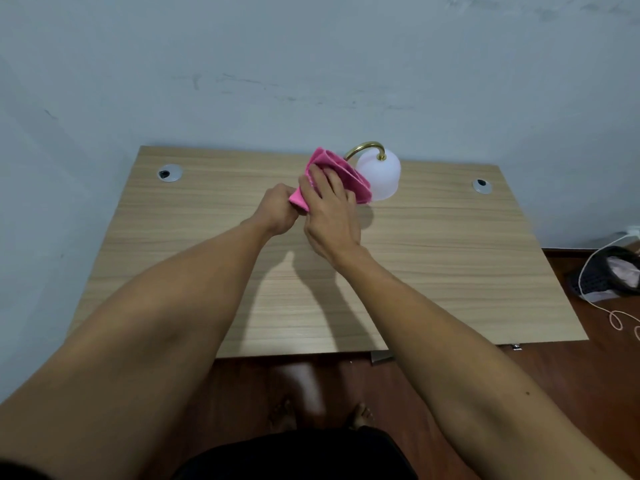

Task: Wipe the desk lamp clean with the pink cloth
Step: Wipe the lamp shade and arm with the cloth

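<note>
The desk lamp stands near the back of the wooden desk (pixel 433 271). Its white bell-shaped shade (pixel 381 174) hangs from a curved brass neck (pixel 363 147); the stem and base are hidden behind the cloth and my hands. The pink cloth (pixel 341 174) is bunched around the lamp's lower part, just left of the shade. My right hand (pixel 329 213) presses on the cloth with fingers spread over it. My left hand (pixel 277 211) is closed around the cloth's lower left end.
Two round cable grommets sit in the desk, one at the back left (pixel 169 173) and one at the back right (pixel 482 186). The wall is directly behind the desk. A dark basket (pixel 609 275) and a white cord (pixel 602 306) lie on the floor at right.
</note>
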`<state>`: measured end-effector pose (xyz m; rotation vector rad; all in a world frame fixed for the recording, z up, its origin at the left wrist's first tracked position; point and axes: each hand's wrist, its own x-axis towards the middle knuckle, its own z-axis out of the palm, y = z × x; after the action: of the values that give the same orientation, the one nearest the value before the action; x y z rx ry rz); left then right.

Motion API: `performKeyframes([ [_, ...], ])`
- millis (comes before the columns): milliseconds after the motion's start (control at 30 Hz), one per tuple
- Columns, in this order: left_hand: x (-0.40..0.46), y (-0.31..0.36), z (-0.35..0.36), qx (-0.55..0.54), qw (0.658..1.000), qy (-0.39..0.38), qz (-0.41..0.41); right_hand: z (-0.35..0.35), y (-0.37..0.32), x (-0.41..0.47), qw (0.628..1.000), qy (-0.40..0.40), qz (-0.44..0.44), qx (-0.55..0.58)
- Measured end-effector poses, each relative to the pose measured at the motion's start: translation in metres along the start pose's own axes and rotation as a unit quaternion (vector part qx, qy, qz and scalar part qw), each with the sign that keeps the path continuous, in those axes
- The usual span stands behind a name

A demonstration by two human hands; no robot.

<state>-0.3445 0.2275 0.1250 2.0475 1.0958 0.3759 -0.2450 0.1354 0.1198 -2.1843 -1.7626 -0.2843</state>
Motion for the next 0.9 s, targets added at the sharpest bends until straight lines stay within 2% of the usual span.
performKeyframes([
  [100,-0.001,-0.002,0.001,0.004,1.0,-0.005,0.012,-0.011,0.014,0.002,0.998,-0.006,-0.059,0.003],
  [200,0.002,-0.007,0.004,-0.015,1.0,-0.011,-0.008,-0.015,0.019,0.001,0.998,0.004,-0.065,0.014],
  [433,0.004,-0.003,0.001,0.007,1.0,-0.005,0.003,-0.021,0.034,0.009,0.985,-0.047,-0.163,-0.007],
  [500,0.004,-0.004,0.001,0.003,1.0,-0.015,0.004,-0.024,0.03,0.005,0.99,-0.023,-0.139,0.022],
  [633,0.004,-0.005,0.001,-0.035,0.999,-0.029,0.0,-0.02,0.011,-0.003,0.993,0.032,-0.001,0.11],
  [700,0.005,-0.006,0.0,-0.01,1.0,-0.025,0.011,-0.013,0.009,-0.003,0.993,0.032,-0.019,0.112],
  [833,0.002,-0.001,-0.002,0.052,0.998,-0.01,0.037,-0.012,0.022,-0.003,0.988,-0.03,-0.154,0.003],
  [900,0.001,-0.002,-0.002,0.052,0.998,-0.019,0.04,-0.012,0.02,-0.006,0.991,-0.001,-0.132,0.027],
])
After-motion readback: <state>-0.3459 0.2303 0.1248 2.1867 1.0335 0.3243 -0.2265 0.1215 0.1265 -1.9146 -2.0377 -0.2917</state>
